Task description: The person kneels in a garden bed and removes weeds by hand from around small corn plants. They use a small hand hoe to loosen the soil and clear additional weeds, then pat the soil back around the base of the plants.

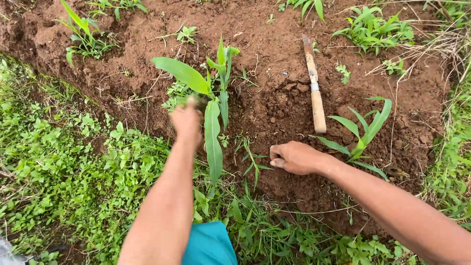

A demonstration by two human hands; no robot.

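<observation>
Left hand (186, 120) gripping weeds (177, 92)

Red-brown tilled soil (274, 98); green ground cover (59, 167); probably overcast daylight.

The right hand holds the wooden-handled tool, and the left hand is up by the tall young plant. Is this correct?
Not quite. In the head view the tool lies alone on the soil, untouched. The right hand rests closed on the ground below it. The left hand is indeed up by the tall young plant.
</observation>
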